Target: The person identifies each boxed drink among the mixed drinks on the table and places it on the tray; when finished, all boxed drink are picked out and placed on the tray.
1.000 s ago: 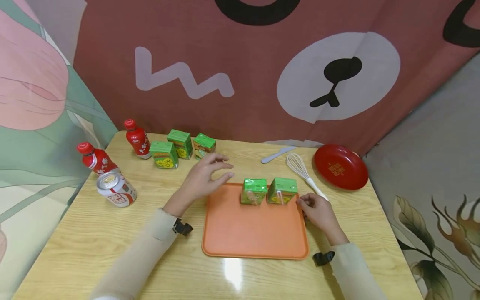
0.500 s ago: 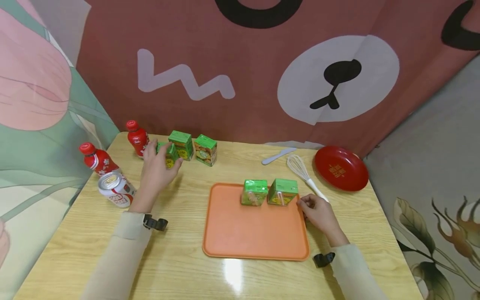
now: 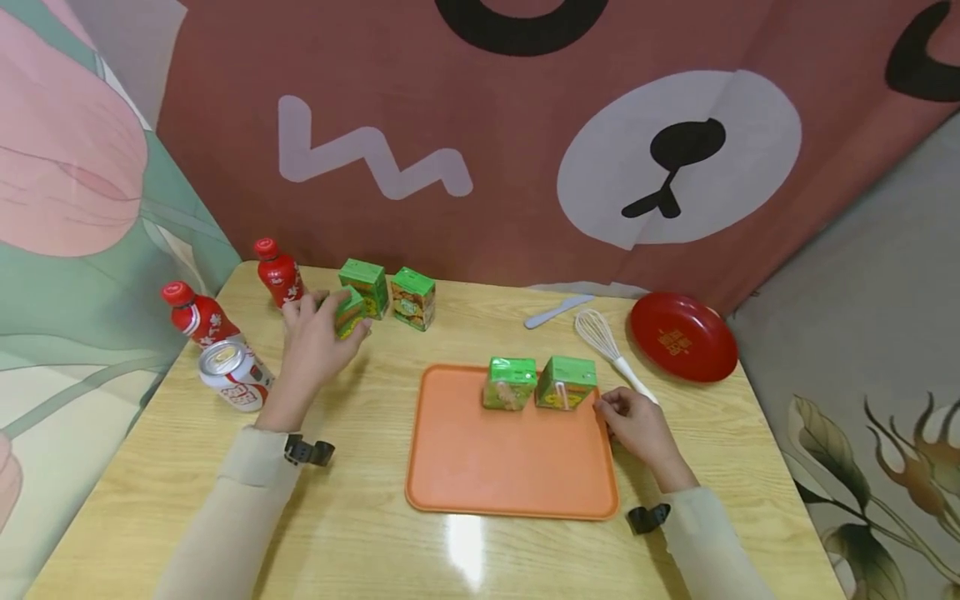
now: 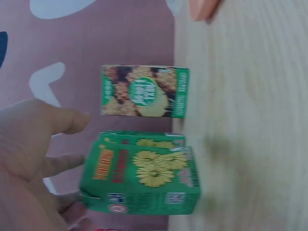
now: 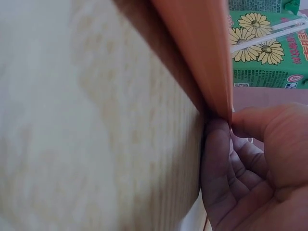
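My left hand reaches over a green drink carton with flowers printed on it. In the left wrist view, my fingertips lie against the top edge of this carton, while the thumb looks apart from it. A second flower carton stands right behind, and another carton is to its right. My right hand pinches the right rim of an orange tray between thumb and index finger. Two green cartons, one nearer the middle and one beside it, stand along the tray's far side.
Left of my left hand are two red bottles, one at the back and one nearer, and a white can. A pale knife, a whisk and a red plate lie at the back right. Curtains border the table.
My left hand swung left from the tray's corner to the flower carton. That carton has shifted slightly right. My right hand has stayed at the tray's rim.
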Demonstrator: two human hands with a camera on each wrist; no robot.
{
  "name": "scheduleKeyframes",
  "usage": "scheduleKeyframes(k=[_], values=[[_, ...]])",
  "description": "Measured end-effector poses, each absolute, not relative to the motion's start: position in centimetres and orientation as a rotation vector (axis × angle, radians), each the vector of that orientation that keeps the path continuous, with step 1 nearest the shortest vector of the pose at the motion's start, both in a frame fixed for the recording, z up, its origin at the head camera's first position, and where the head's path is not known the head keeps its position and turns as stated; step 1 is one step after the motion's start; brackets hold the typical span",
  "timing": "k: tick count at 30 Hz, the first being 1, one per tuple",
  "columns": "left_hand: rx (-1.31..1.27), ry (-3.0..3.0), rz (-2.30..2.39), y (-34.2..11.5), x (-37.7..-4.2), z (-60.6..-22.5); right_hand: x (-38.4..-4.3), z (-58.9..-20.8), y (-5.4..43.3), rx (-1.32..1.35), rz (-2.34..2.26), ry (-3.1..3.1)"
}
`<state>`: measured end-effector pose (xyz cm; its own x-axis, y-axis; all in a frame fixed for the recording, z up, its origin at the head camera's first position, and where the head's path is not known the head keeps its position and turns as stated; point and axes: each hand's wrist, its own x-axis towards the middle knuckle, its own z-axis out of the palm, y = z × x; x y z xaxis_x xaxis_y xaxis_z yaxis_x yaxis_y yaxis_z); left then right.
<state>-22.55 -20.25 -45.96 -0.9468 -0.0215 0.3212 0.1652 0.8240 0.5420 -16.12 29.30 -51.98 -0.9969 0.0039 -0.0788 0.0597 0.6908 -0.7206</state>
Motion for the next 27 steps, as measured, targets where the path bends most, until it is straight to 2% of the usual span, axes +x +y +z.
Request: scheduleKeyframes(k=[10,27], values=[[0.002,-2.451,-1.202,-20.2,-24.1,-47.9,-16.2,-52.3,29.2,0.065,-1.236,2.788],[0.025,-2.412,-1.265,-20.7,-24.7,-48.2,-16.1,-52.0,29.5,0.054,-1.265,2.781]])
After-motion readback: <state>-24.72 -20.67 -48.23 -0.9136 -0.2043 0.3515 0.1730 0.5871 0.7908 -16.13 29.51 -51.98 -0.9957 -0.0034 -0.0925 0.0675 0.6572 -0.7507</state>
